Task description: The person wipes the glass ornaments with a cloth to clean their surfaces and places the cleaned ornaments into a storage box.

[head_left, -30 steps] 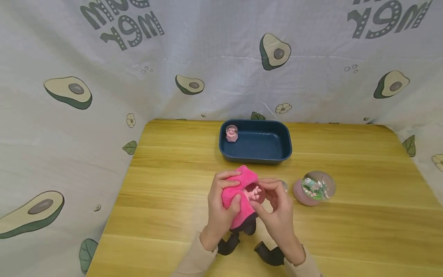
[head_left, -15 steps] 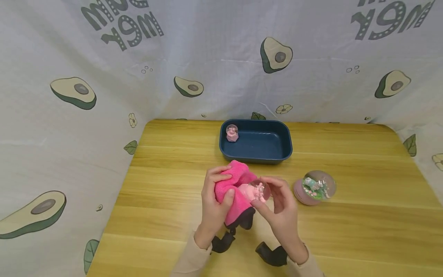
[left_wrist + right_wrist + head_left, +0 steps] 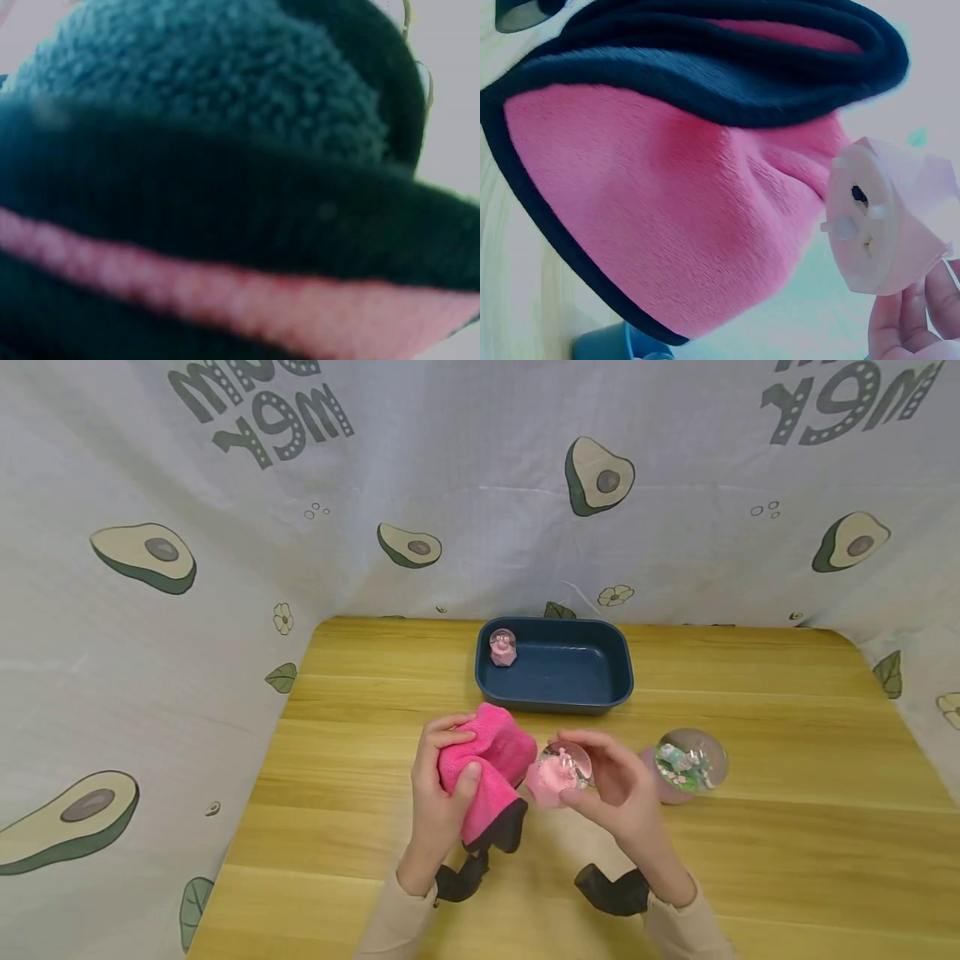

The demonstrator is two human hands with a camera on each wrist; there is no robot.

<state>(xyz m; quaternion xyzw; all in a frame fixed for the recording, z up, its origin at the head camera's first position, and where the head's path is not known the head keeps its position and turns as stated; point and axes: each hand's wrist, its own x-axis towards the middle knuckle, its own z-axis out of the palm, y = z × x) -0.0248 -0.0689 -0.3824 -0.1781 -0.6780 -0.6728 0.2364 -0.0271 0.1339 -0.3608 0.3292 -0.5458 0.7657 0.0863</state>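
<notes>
In the head view my left hand (image 3: 442,785) grips a bunched pink cloth (image 3: 487,756) with a dark edge. My right hand (image 3: 626,793) holds a small snow globe (image 3: 555,775) by its clear dome, just right of the cloth. The globe has a pink faceted base and a pale pink figure inside. From the right wrist, the underside of its base (image 3: 862,217) shows a dark hole and small feet, close beside the hanging cloth (image 3: 660,202). Folds of cloth (image 3: 202,75) nearly fill the left wrist view, where the left fingers are hidden.
A dark blue tray (image 3: 570,703) stands at the back of the wooden table (image 3: 360,693), with a small pink snow globe (image 3: 502,647) in its left corner. A larger snow globe (image 3: 690,764) with a pink base stands right of my right hand. A printed curtain (image 3: 480,485) hangs behind.
The snow globe has come out of the cloth that was wrapped around it. My left hand has moved left with the cloth, and my right hand slightly right with the globe.
</notes>
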